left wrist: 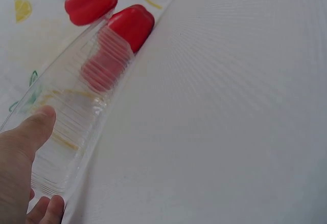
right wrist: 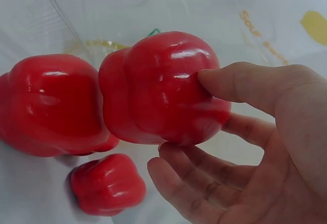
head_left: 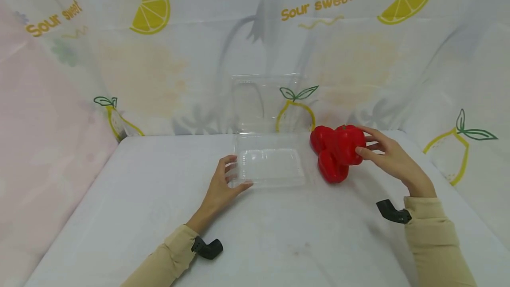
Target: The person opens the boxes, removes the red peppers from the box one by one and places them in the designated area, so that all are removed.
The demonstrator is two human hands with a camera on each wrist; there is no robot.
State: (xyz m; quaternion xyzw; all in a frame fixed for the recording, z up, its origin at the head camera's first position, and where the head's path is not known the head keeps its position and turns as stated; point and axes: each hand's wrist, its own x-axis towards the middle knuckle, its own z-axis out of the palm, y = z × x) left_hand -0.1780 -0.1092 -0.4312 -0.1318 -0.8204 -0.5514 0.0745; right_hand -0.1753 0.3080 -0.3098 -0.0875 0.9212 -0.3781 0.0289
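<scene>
In the head view my right hand (head_left: 388, 158) grips a red bell pepper (head_left: 350, 146) between thumb and fingers, raised off the table. Two more red bell peppers lie just left of it, one at the back (head_left: 320, 138) and one in front (head_left: 331, 168). The right wrist view shows the held pepper (right wrist: 163, 88) from close up. My left hand (head_left: 219, 185) holds the left front corner of a clear plastic container (head_left: 272, 166). Its hinged lid (head_left: 255, 105) stands raised at the back. In the left wrist view the thumb (left wrist: 38, 127) lies over the container's side.
A white cloth covers the table (head_left: 167, 234). Behind it hangs a pale curtain (head_left: 207, 56) printed with lemons, close to the raised lid. The two lying peppers sit right beside the container's right side.
</scene>
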